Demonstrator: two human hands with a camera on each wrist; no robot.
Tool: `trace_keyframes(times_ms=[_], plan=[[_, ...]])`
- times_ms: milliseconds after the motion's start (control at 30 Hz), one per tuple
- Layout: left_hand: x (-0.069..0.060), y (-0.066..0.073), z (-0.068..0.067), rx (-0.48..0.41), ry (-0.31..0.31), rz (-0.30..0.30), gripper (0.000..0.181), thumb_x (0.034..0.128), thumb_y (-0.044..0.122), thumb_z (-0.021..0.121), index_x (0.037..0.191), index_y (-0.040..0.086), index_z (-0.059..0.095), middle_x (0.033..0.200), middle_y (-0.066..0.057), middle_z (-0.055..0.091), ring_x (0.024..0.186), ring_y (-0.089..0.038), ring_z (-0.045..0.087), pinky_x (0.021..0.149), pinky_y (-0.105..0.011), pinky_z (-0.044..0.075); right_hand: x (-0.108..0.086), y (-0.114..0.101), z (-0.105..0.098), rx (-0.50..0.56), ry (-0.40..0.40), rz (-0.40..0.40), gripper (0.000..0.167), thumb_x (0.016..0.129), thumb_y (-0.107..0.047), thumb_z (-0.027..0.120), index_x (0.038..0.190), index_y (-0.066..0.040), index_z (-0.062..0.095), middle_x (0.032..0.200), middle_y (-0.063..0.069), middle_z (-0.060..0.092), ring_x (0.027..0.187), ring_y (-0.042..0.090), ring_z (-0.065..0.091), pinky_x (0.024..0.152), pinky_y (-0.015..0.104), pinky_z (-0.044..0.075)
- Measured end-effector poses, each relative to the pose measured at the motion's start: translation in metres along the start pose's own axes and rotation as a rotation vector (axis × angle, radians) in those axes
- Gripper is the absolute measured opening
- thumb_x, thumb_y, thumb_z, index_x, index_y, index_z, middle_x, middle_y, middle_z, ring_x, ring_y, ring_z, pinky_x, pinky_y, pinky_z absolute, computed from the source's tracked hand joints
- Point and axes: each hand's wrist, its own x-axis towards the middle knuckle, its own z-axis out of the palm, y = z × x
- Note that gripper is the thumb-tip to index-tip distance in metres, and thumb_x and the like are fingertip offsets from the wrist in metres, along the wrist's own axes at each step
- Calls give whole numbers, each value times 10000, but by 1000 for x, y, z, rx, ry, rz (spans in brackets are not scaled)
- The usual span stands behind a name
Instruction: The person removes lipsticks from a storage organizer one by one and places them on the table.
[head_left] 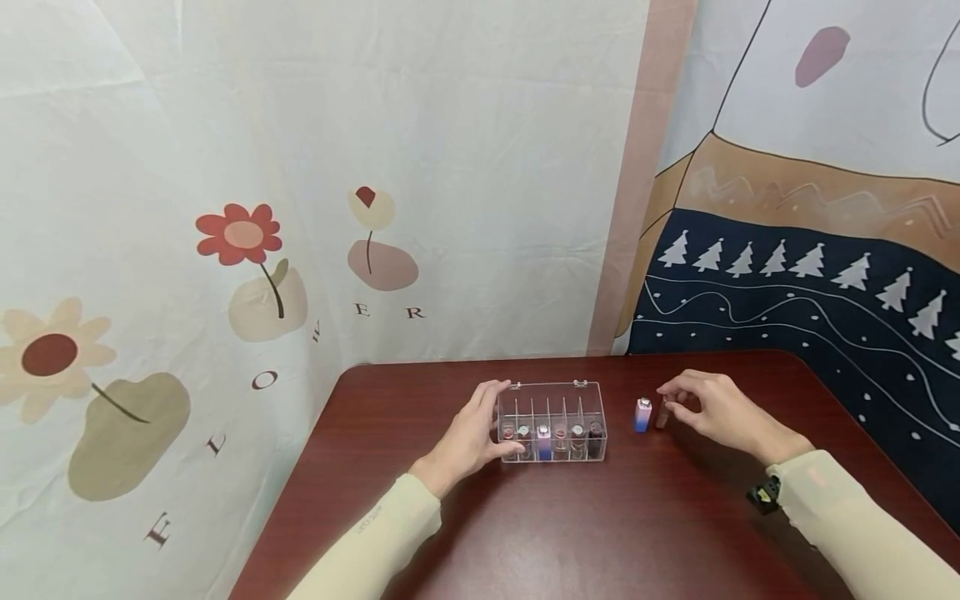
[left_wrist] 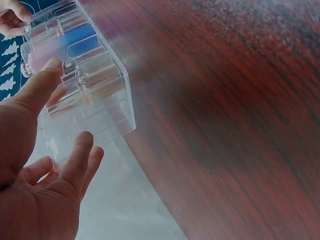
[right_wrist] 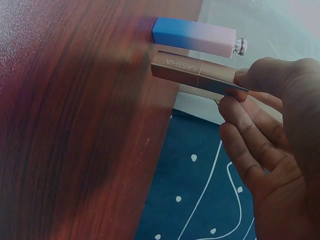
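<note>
Box (head_left: 552, 406), clear, w/ small tubes (head_left: 544, 442) in its slots, sits on tabletop (head_left: 540, 533); I have L hand (head_left: 467, 435) gripping its L end, thumb at front, fingers round the side, prob. to stop it sliding. R hand (head_left: 723, 412) pinches bronze lipstick (right_wrist: 199, 75) near its top end, just beside the pink-blue tube (right_wrist: 192, 36) standing on the tabletop; grip that high likely leaves the base free, though I can't tell if it touches down.

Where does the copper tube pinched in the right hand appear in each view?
Head: copper tube right of centre, in the right hand, beside the pink-and-blue tube.
Left wrist: it cannot be made out.
Right wrist: upper centre, just below the pink-and-blue tube.
Shared landmark: red-brown tabletop.
</note>
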Motion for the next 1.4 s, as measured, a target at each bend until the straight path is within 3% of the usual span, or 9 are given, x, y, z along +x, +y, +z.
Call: trace_keyframes(times_ms=[300,400,633,1033,1400], plan=[[0,0,0,-28,-8,-11,1069,899,211,1040,1745,21,415,1727,-189,487,1264,-396,814,1106,-456,698,-1,0,4,2,-34,21,274,943,-2,925,1197,-90,869,1045,-28,812,891,110,710,772,297,679],[0,1,0,-33,-8,-18,1065,902,210,1038,1747,27,414,1731,-190,485,1298,-413,803,1112,-452,695,-1,-1,4,5,-41,29,277,947,-3,922,1203,-92,867,1045,-26,809,893,116,707,775,300,681],[0,1,-1,-13,-1,-9,1075,887,211,1048,1740,33,418,1720,-171,493,1194,-351,834,1090,-430,704,-2,-3,3,6,-57,47,284,952,0,922,1214,-91,863,1062,-11,811,909,118,706,792,327,701],[1,1,0,-28,-6,-20,1067,896,213,1043,1748,67,417,1724,-187,490,1306,-405,800,1104,-433,698,-3,-3,5,5,-60,49,282,953,-8,926,1211,-106,865,1064,-17,811,909,112,702,791,360,707],[0,1,0,-7,1,-7,1075,883,225,1053,1739,49,427,1716,-179,497,1191,-338,819,1074,-442,712,-3,-3,4,11,-32,26,312,938,-17,949,1226,-100,863,1084,-12,822,906,85,724,793,303,706]])
